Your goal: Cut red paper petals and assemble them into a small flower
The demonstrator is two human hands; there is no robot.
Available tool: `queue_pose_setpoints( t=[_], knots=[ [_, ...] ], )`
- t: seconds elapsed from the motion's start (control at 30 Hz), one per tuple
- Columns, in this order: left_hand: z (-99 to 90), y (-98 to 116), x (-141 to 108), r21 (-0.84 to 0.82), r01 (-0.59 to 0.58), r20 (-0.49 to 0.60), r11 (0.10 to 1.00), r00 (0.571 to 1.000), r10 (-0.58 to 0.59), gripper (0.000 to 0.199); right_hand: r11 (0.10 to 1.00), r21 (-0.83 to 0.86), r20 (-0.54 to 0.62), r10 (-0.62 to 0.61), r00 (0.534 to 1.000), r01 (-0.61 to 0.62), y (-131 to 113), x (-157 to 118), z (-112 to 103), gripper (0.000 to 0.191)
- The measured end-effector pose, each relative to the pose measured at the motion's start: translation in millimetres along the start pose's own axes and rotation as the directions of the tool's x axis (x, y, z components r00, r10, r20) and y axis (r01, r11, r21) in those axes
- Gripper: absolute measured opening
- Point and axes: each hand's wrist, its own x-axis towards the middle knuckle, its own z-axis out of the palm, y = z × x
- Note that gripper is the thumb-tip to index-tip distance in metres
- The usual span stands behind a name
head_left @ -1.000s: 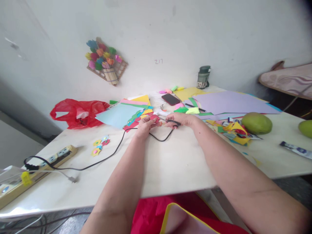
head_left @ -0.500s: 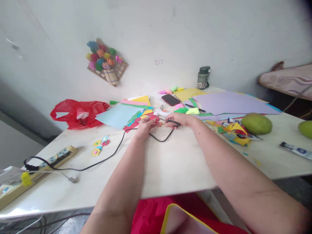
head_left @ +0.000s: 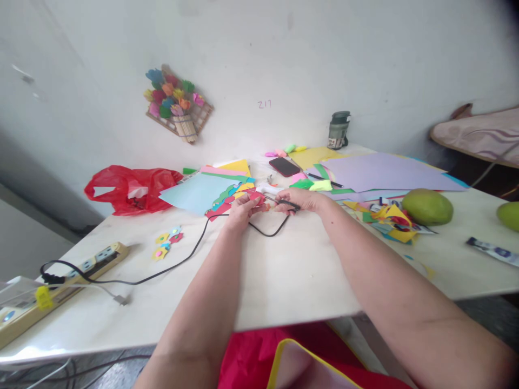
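Two bare hands meet over a pale bench [head_left: 300, 281]. The left hand [head_left: 240, 212] pinches red paper [head_left: 255, 196] between thumb and fingers; the right hand [head_left: 306, 199] is curled around the black handles of scissors [head_left: 289, 203], blades pointing at the paper. How far the blades are open is too small to tell. Clean cutting calls for paper held taut, left fingertips clear of the blades, and small turns of the paper. A black cord [head_left: 190, 249] runs under the hands and could snag; a white tool [head_left: 269, 189] lies just beyond. Scraps [head_left: 399, 221] and a mango [head_left: 427, 207] sit to the right.
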Motion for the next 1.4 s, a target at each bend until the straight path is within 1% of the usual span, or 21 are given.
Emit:
queue_pose_setpoints(
  t=[0.17,0.37,0.57,0.87,1.07,1.23,1.4],
  knots=[
    [0.2,0.8,-0.8,0.0,0.008,0.008,1.0,1.0,-0.008,0.027,1.0,0.021,-0.002,-0.002,1.0,0.002,-1.9,-1.7,0.5,0.023],
    [-1.3,-0.8,0.3,-0.009,0.016,0.005,1.0,1.0,-0.016,0.025,1.0,-0.003,-0.004,-0.006,1.0,0.006,-1.1,-0.2,1.5,0.026],
    [-0.7,-0.1,-0.1,-0.012,0.026,0.003,1.0,1.0,-0.026,0.025,0.999,0.013,-0.003,-0.032,0.999,0.032,-2.2,-0.9,2.0,0.026],
    [-3.6,-3.1,2.2,-0.026,0.03,0.02,0.999,0.999,-0.029,0.026,0.998,0.05,-0.014,-0.023,1.0,0.023,-0.7,0.2,1.7,0.026],
    [-3.2,-2.3,1.2,-0.011,0.03,0.023,0.999,0.999,-0.03,0.027,0.998,0.059,-0.01,-0.016,1.0,0.016,4.3,3.2,-0.1,0.024],
    [-2.6,-1.4,0.8,0.009,0.049,0.014,0.999,0.999,-0.049,0.03,0.997,0.08,0.006,-0.018,1.0,0.017,4.0,3.2,-0.4,0.025],
    [-6.2,-3.5,3.1,0.035,0.022,-0.006,0.999,1.0,-0.022,0.03,0.998,0.057,0.015,-0.004,1.0,0.003,3.2,3.2,-0.2,0.025]
  ],
)
